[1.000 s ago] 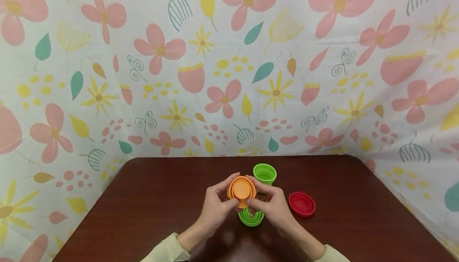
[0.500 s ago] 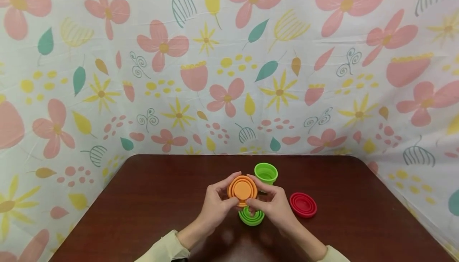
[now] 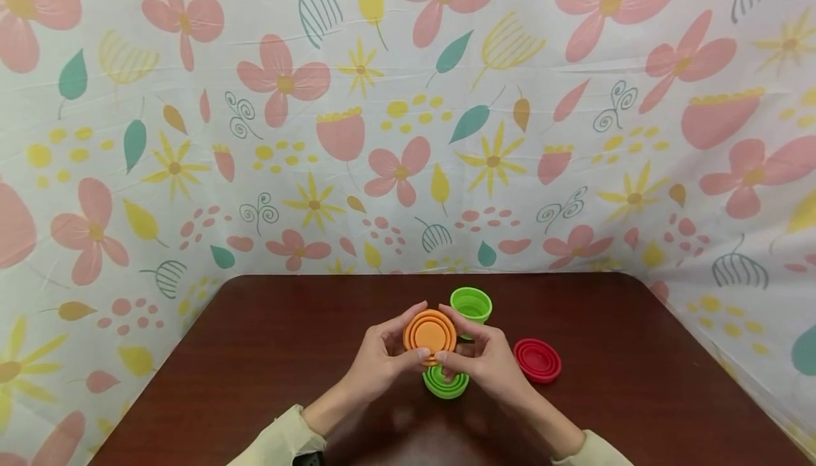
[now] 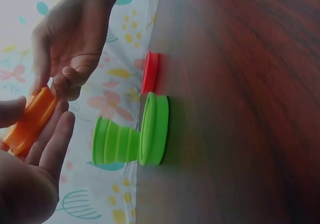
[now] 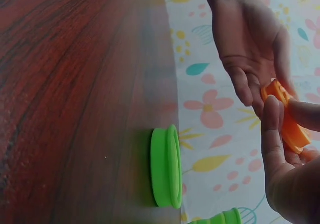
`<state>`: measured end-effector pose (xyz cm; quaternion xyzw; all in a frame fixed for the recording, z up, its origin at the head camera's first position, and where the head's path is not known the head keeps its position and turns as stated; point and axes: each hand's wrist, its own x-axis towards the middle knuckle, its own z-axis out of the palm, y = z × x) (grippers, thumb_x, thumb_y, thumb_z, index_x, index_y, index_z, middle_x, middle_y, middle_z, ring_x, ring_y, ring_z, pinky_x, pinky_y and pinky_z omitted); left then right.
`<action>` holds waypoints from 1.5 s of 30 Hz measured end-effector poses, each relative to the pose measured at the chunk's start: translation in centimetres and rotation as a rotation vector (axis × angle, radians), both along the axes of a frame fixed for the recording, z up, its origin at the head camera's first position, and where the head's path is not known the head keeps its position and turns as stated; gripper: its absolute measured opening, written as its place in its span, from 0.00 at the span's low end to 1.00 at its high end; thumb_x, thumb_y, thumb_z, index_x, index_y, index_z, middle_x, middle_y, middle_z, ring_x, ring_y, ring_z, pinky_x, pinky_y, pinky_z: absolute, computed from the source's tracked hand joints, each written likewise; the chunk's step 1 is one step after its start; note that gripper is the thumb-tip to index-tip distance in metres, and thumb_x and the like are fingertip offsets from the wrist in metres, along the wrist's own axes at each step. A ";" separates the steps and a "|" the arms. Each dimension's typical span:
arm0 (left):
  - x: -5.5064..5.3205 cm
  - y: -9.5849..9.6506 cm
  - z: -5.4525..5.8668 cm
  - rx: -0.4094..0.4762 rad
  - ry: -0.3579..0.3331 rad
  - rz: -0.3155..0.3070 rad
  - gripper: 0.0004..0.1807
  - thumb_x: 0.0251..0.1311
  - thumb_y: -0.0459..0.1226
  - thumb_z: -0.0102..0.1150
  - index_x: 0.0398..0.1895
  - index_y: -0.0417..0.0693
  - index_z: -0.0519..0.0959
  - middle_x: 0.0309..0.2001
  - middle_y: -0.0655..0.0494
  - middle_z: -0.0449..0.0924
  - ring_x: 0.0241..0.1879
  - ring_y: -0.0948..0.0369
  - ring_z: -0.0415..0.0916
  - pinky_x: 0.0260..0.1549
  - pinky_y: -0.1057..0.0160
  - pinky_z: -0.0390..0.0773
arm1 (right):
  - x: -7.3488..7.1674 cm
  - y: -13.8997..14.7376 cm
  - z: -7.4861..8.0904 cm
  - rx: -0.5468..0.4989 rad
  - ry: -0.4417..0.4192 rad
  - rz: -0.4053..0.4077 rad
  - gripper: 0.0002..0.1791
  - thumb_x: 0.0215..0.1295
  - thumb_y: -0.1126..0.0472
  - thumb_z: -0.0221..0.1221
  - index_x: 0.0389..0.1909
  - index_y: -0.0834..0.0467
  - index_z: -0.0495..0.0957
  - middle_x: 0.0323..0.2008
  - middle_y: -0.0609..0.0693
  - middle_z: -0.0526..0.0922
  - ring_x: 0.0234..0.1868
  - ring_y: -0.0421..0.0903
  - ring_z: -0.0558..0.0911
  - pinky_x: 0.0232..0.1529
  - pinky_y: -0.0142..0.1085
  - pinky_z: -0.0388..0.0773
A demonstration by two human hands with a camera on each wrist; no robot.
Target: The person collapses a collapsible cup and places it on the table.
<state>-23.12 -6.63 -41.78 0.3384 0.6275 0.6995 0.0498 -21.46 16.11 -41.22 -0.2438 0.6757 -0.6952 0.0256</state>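
Note:
Both hands hold an orange collapsible cup [image 3: 430,333], folded flat into rings, up above the table. My left hand [image 3: 377,356] grips its left side, and my right hand [image 3: 487,361] grips its right side, thumbs on the near rim. In the left wrist view the orange cup [image 4: 31,121] is seen edge-on between the fingers. Below the hands lies a flattened green collapsible cup [image 3: 446,385], partly hidden by the right fingers. Behind the right hand stands an extended green collapsible cup [image 3: 471,302]. A flattened red collapsible cup [image 3: 537,360] lies right of the right hand.
The dark brown wooden table [image 3: 268,367] reaches back to a white curtain [image 3: 408,239] printed with flowers and leaves, which also runs along both sides. A black band [image 3: 309,459] shows at the left cuff.
Both hands keep their grip on the flattened orange cup, with only a slight shift of the left thumb. The head view has moved slightly; the cups on the table stay put.

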 end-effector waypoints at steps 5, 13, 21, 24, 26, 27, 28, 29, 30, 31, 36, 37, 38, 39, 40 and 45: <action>0.0 -0.2 -0.2 -0.037 0.005 0.015 0.38 0.70 0.25 0.63 0.82 0.47 0.64 0.61 0.36 0.80 0.43 0.55 0.87 0.41 0.44 0.88 | 0.0 -0.1 0.0 0.021 -0.022 -0.007 0.33 0.73 0.68 0.65 0.76 0.67 0.68 0.52 0.66 0.84 0.30 0.52 0.88 0.34 0.44 0.90; 0.0 -0.4 -0.3 -0.067 -0.061 0.029 0.38 0.72 0.27 0.63 0.82 0.48 0.63 0.62 0.38 0.80 0.43 0.45 0.87 0.43 0.36 0.85 | -0.2 0.0 -0.3 0.021 0.032 -0.047 0.29 0.72 0.69 0.66 0.72 0.68 0.73 0.51 0.67 0.85 0.36 0.62 0.89 0.32 0.54 0.89; -0.2 -0.3 -0.3 -0.053 -0.168 0.017 0.28 0.77 0.34 0.59 0.78 0.44 0.70 0.57 0.39 0.82 0.47 0.25 0.81 0.46 0.28 0.80 | -0.5 0.4 -0.5 0.036 0.165 -0.063 0.26 0.70 0.72 0.66 0.68 0.70 0.76 0.55 0.64 0.86 0.39 0.56 0.90 0.28 0.53 0.89; -0.3 -0.4 -0.3 -0.040 -0.191 0.006 0.27 0.78 0.36 0.58 0.77 0.42 0.70 0.57 0.39 0.82 0.49 0.22 0.78 0.47 0.29 0.80 | -0.6 0.5 -0.5 0.051 0.200 -0.071 0.25 0.69 0.72 0.67 0.67 0.68 0.78 0.56 0.63 0.85 0.38 0.54 0.90 0.27 0.52 0.89; -0.3 -0.5 -0.3 -0.036 -0.199 -0.001 0.27 0.79 0.37 0.57 0.77 0.41 0.69 0.58 0.38 0.83 0.50 0.21 0.76 0.47 0.30 0.81 | -0.6 0.6 -0.6 0.062 0.217 -0.080 0.25 0.68 0.72 0.67 0.66 0.67 0.80 0.56 0.62 0.86 0.37 0.52 0.90 0.27 0.51 0.89; -0.4 -0.6 -0.4 -0.034 -0.197 -0.006 0.27 0.80 0.38 0.56 0.77 0.39 0.69 0.58 0.38 0.82 0.50 0.21 0.76 0.47 0.30 0.81 | -0.5 0.6 -0.6 0.066 0.225 -0.083 0.25 0.68 0.72 0.67 0.65 0.67 0.80 0.56 0.62 0.85 0.36 0.51 0.90 0.26 0.50 0.89; -0.4 -0.7 -0.3 -0.030 -0.200 -0.014 0.27 0.80 0.38 0.56 0.77 0.38 0.69 0.59 0.37 0.82 0.51 0.21 0.75 0.47 0.30 0.80 | -0.5 0.6 -0.7 0.070 0.234 -0.087 0.24 0.68 0.72 0.68 0.65 0.67 0.81 0.56 0.62 0.85 0.35 0.50 0.89 0.26 0.50 0.89; -0.4 -0.7 -0.4 -0.028 -0.202 -0.019 0.27 0.81 0.38 0.55 0.77 0.38 0.69 0.59 0.36 0.82 0.52 0.21 0.75 0.48 0.30 0.80 | -0.5 0.6 -0.7 0.071 0.246 -0.087 0.24 0.68 0.73 0.68 0.64 0.67 0.81 0.56 0.62 0.85 0.35 0.49 0.89 0.26 0.49 0.89; -0.4 -0.8 -0.3 -0.027 -0.204 -0.023 0.27 0.81 0.39 0.54 0.77 0.37 0.69 0.60 0.36 0.82 0.52 0.22 0.75 0.48 0.30 0.80 | -0.5 0.6 -0.8 0.072 0.257 -0.088 0.23 0.68 0.73 0.67 0.64 0.68 0.81 0.55 0.63 0.85 0.34 0.48 0.89 0.26 0.49 0.88; -0.4 -0.9 -0.3 -0.027 -0.206 -0.026 0.27 0.81 0.39 0.54 0.77 0.37 0.69 0.60 0.36 0.82 0.53 0.22 0.75 0.49 0.29 0.79 | -0.5 0.6 -0.9 0.073 0.267 -0.088 0.23 0.67 0.73 0.67 0.63 0.69 0.81 0.55 0.62 0.85 0.34 0.48 0.89 0.26 0.48 0.88; -0.4 -1.0 -0.4 -0.036 -0.232 -0.028 0.27 0.82 0.41 0.53 0.76 0.36 0.69 0.61 0.35 0.81 0.55 0.25 0.75 0.53 0.30 0.78 | -0.5 0.5 -1.0 0.062 0.316 -0.093 0.22 0.67 0.75 0.67 0.62 0.68 0.82 0.54 0.62 0.85 0.32 0.51 0.88 0.25 0.48 0.88; -0.4 -1.1 -0.4 -0.039 -0.236 -0.029 0.28 0.82 0.41 0.53 0.76 0.34 0.69 0.61 0.35 0.81 0.56 0.25 0.75 0.53 0.31 0.79 | -0.4 0.4 -1.0 0.058 0.324 -0.092 0.22 0.67 0.75 0.67 0.62 0.67 0.83 0.54 0.62 0.85 0.32 0.52 0.88 0.25 0.48 0.88; -0.4 -1.1 -0.4 -0.042 -0.239 -0.031 0.29 0.82 0.42 0.54 0.76 0.33 0.68 0.61 0.34 0.81 0.56 0.25 0.75 0.53 0.32 0.79 | -0.4 0.4 -0.9 0.052 0.333 -0.089 0.21 0.67 0.75 0.67 0.61 0.67 0.83 0.54 0.62 0.84 0.32 0.52 0.88 0.25 0.48 0.88; -0.4 -1.1 -0.4 -0.044 -0.241 -0.035 0.29 0.81 0.42 0.54 0.76 0.32 0.67 0.61 0.34 0.81 0.56 0.25 0.75 0.54 0.32 0.79 | -0.4 0.4 -0.8 0.046 0.341 -0.088 0.21 0.67 0.75 0.67 0.61 0.67 0.83 0.54 0.63 0.84 0.33 0.52 0.88 0.25 0.48 0.88; -0.4 -1.1 -0.3 -0.046 -0.237 -0.041 0.30 0.81 0.41 0.54 0.76 0.31 0.67 0.61 0.34 0.80 0.56 0.26 0.76 0.54 0.33 0.79 | -0.4 0.3 -0.8 0.038 0.351 -0.084 0.21 0.67 0.76 0.66 0.61 0.68 0.83 0.53 0.65 0.84 0.33 0.51 0.88 0.25 0.48 0.88; -0.6 -1.2 0.0 -0.048 -0.206 -0.052 0.30 0.79 0.40 0.58 0.76 0.33 0.67 0.61 0.33 0.80 0.56 0.31 0.79 0.55 0.32 0.77 | -0.6 0.2 -0.3 0.019 0.377 -0.082 0.21 0.66 0.77 0.66 0.59 0.67 0.84 0.55 0.71 0.80 0.42 0.48 0.88 0.29 0.46 0.90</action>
